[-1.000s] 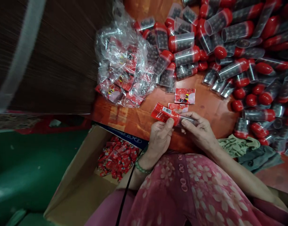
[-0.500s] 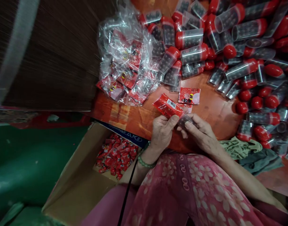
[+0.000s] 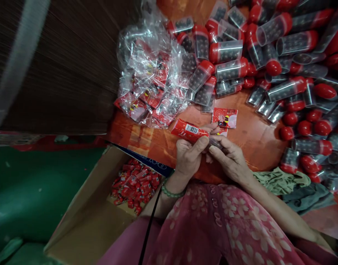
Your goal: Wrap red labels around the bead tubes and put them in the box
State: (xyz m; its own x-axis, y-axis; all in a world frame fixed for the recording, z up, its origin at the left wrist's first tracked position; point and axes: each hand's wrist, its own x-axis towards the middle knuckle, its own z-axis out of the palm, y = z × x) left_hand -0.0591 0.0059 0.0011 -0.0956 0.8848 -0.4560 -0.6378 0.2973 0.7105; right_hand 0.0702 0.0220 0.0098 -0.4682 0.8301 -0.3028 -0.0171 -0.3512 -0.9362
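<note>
My left hand [image 3: 190,155] is closed on a red printed wrapper [image 3: 185,130] with a white barcode label. The wrapper is over part of a clear tube [image 3: 214,142] of dark balls, and my right hand [image 3: 228,156] grips the tube's other end. Both hands meet just above the table's near edge. Beyond them a red printed packet [image 3: 224,117] lies flat, partly over a second one. A crumpled clear plastic bag [image 3: 149,70] with red packets in it sits to the upper left.
Many clear tubes with red caps [image 3: 291,42] are heaped across the upper right of the orange table [image 3: 146,141]. Cloths [image 3: 281,180] lie at the near right edge. Below left stands an open cardboard box [image 3: 83,217] with small red packages [image 3: 137,184]. A black cord hangs by my left wrist.
The red wrapper has turned to lie flatter and extends further left. Both hands have shifted slightly, with the fingers closer together around the tube. The view has moved a little.
</note>
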